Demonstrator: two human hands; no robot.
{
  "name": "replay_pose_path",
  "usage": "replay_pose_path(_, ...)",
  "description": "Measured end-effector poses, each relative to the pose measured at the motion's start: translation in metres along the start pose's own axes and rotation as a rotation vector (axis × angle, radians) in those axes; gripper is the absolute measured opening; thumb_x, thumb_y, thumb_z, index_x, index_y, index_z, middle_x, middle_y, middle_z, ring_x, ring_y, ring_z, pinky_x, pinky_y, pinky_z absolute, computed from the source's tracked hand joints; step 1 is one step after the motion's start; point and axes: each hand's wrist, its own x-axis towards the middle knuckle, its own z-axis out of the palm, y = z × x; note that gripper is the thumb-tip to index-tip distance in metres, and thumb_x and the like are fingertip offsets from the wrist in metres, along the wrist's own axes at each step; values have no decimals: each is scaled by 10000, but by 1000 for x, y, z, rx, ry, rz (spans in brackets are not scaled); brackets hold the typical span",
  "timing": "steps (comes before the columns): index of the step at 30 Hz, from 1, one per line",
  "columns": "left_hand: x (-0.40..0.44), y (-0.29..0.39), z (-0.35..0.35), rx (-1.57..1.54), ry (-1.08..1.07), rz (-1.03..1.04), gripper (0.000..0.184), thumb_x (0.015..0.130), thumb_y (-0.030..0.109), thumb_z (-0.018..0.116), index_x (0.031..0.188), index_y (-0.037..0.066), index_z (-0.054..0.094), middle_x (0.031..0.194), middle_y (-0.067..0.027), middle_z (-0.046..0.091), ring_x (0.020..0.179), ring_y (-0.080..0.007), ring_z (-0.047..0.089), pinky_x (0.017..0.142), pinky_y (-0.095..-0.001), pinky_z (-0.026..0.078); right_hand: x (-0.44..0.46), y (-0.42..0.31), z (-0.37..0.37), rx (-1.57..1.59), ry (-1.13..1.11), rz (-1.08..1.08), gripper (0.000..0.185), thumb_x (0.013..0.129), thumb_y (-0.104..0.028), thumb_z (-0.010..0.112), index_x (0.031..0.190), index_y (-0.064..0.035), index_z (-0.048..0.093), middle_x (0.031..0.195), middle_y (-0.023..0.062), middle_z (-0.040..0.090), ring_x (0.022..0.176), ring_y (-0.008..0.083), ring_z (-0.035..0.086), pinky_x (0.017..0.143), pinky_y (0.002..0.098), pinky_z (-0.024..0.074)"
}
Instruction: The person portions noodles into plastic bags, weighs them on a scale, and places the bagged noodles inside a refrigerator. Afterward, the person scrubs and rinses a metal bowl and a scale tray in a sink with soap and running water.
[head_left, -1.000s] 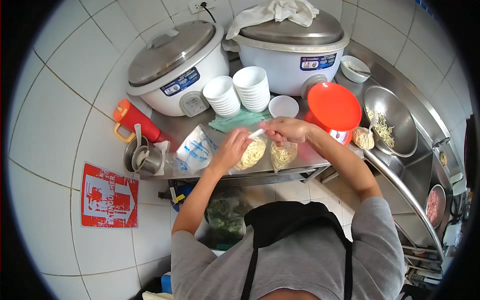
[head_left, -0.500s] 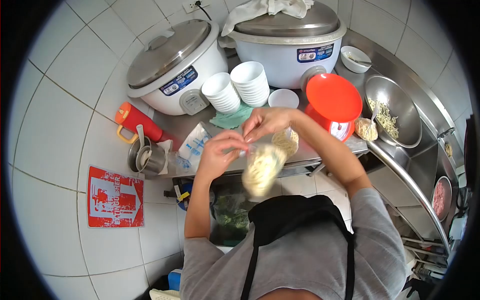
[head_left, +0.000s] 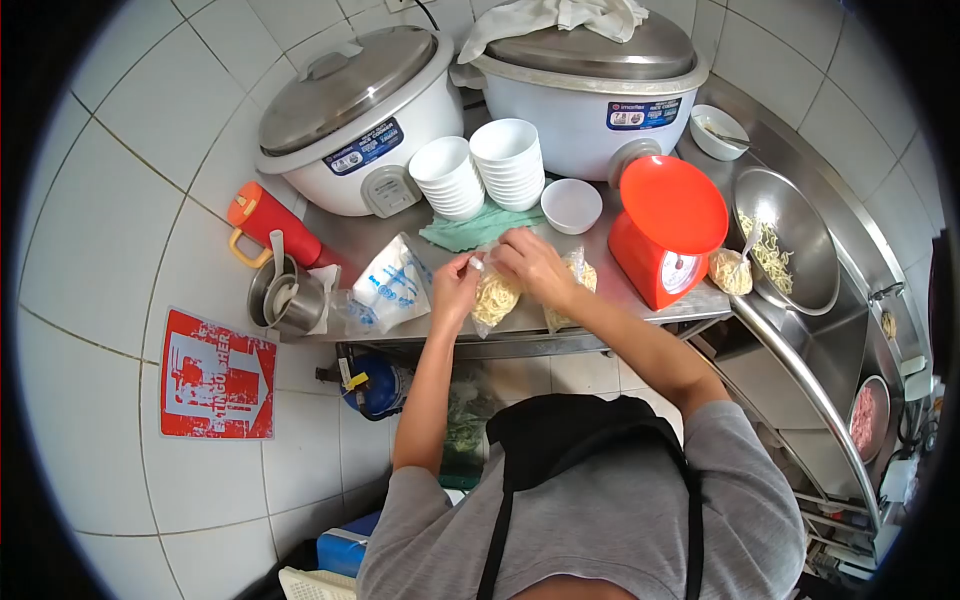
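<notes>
A clear plastic bag of pale yellow noodles (head_left: 495, 303) is at the steel counter's front edge, between my hands. My left hand (head_left: 456, 292) is closed, pinching the gathered top of the bag on its left side; a whitish bit of plastic shows at the fingertips. From the right, my right hand (head_left: 535, 264) reaches over the bag, its bent fingers closed at the bag's top. Partly behind my right forearm lies another bag of noodles (head_left: 583, 272). A green cloth (head_left: 466, 232) is spread just behind my hands.
Left of my hands lies a pack of plastic bags (head_left: 392, 287), near a steel pot (head_left: 305, 305). Stacked white bowls (head_left: 508, 165) stand ahead, before two large rice cookers (head_left: 600, 110). A red scale (head_left: 650, 245) and a steel bowl of noodles (head_left: 822, 250) are rightward.
The noodle bag has moved down and away from my body, from hanging in the air to the counter's front edge. Both hands have gone with it, still at its top.
</notes>
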Motion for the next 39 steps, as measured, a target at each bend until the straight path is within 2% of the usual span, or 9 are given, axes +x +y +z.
replay_pose_path(5, -9, -2, 27, -108, 159, 25, 228, 836, 196, 586, 862, -27, 624, 722, 14, 575, 637, -39, 465, 573, -186, 381, -21, -16, 24, 305, -49, 598, 134, 714, -74, 613, 819, 9, 614, 761, 160, 533, 646, 320, 541, 593, 397, 434)
replay_pose_path(8, -10, -8, 25, -122, 191, -16, 210, 831, 192, 592, 839, -16, 622, 727, 10, 580, 641, -42, 472, 586, -188, 385, -25, -10, 37, 433, 105, 615, 148, 726, -99, 603, 815, 13, 638, 733, 170, 566, 610, 312, 557, 588, 380, 447)
replay_pose_path(14, -11, -34, 28, -169, 279, 117, 213, 839, 216, 580, 819, 6, 607, 693, 31, 542, 627, -35, 446, 556, -192, 354, -23, -5, 44, 384, 9, 840, 166, 747, -125, 577, 833, -5, 654, 739, 152, 612, 636, 288, 600, 601, 342, 463)
replay_pose_path(20, -6, -33, 25, -57, 205, -3, 279, 885, 251, 500, 759, 9, 557, 640, 42, 470, 593, -34, 397, 512, -216, 321, -26, 7, 46, 335, -87, 523, 146, 724, -70, 549, 809, 20, 626, 778, 208, 581, 688, 337, 586, 633, 403, 461)
replay_pose_path(23, -1, -36, 19, 75, 157, -61, 272, 893, 224, 460, 800, -22, 530, 713, -69, 553, 649, -119, 479, 594, -264, 395, -16, -2, 33, 245, -231, 335, 145, 729, -75, 550, 810, 33, 603, 801, 195, 571, 757, 341, 572, 661, 411, 465)
replay_pose_path(26, 2, -45, 22, 82, 255, 46, 249, 908, 221, 419, 937, -9, 510, 779, -111, 556, 687, -186, 541, 616, -308, 419, -11, 9, 41, -33, -410, 196, 180, 718, -81, 568, 869, 14, 583, 829, 144, 556, 798, 320, 553, 689, 389, 465)
replay_pose_path(29, -6, -36, 26, 397, 257, 450, 247, 905, 221, 411, 1034, 20, 474, 855, -144, 542, 732, -279, 563, 631, -376, 427, 4, 16, 37, -157, -504, 15, 126, 700, -74, 561, 806, -11, 588, 876, 130, 546, 845, 298, 539, 706, 373, 467)
replay_pose_path(35, -19, -16, 27, 821, 180, 329, 234, 871, 238, 471, 1005, 50, 511, 892, -164, 512, 775, -343, 531, 659, -405, 418, 24, 8, -10, -168, -427, 42, 146, 682, -88, 574, 800, -7, 606, 860, 126, 558, 875, 281, 548, 688, 353, 482)
replay_pose_path(39, -26, -22, 24, 756, 292, 405, 267, 853, 203, 504, 1075, 56, 528, 950, -143, 491, 880, -306, 501, 758, -377, 392, -15, 10, -51, -193, -151, 448, 153, 722, -93, 609, 859, -25, 601, 872, 135, 542, 842, 302, 548, 664, 369, 472)
